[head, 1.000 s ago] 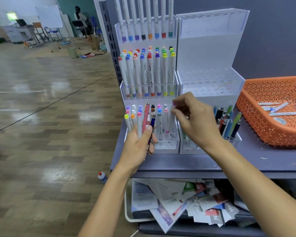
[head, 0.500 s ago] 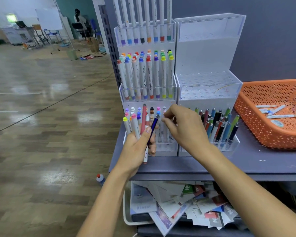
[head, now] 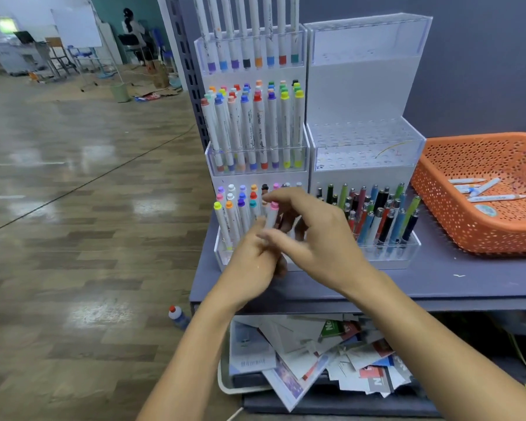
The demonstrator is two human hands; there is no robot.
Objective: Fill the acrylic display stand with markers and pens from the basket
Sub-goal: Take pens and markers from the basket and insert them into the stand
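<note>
A person's right hand (head: pixel 322 241) pinches a pink-capped marker (head: pixel 272 214) at the nearly full left stand (head: pixel 257 177), the left hand (head: pixel 249 265) curled with its grip hidden, while the right stand (head: pixel 365 89) shows bare upper tiers and few markers (head: pixel 486 191) lie in the basket (head: pixel 483 235).

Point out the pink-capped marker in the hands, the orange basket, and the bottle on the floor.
pink-capped marker (head: pixel 271 216): head view, white barrel below the cap.
orange basket (head: pixel 483 235): head view, front wall.
bottle (head: pixel 179 318): head view, blue body.

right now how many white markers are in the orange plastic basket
4 in the orange plastic basket: back marker, short marker below it, slanted marker, front marker; overlap may hide another.
</note>
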